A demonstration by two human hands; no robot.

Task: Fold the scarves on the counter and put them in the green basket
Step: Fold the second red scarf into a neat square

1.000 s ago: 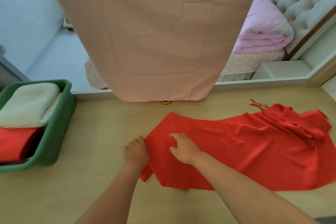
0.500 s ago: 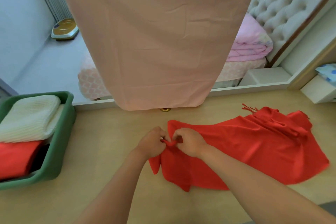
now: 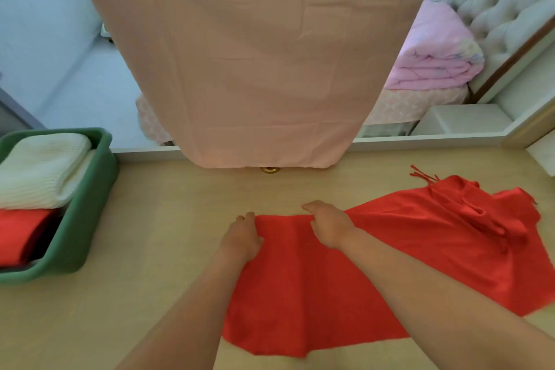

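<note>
Pale wood-look table (image 3: 150, 249): smooth red scarf (image 3: 420, 225) lies flat, fringed far-right end bunched, left grip (image 3: 241, 237) and right grip (image 3: 329, 227) both clamped on its far edge, fingertips hidden; green basket (image 3: 87, 219) cut off left.

Red scarf (image 3: 435, 228) flat on counter (image 3: 144, 294)

no readable text, no labels, no brands, no numbers, no signs on anything in view

A single head-worn camera looks forward and steeply down over the counter (image 3: 156, 219). It sits close above the counter's near side.
</note>
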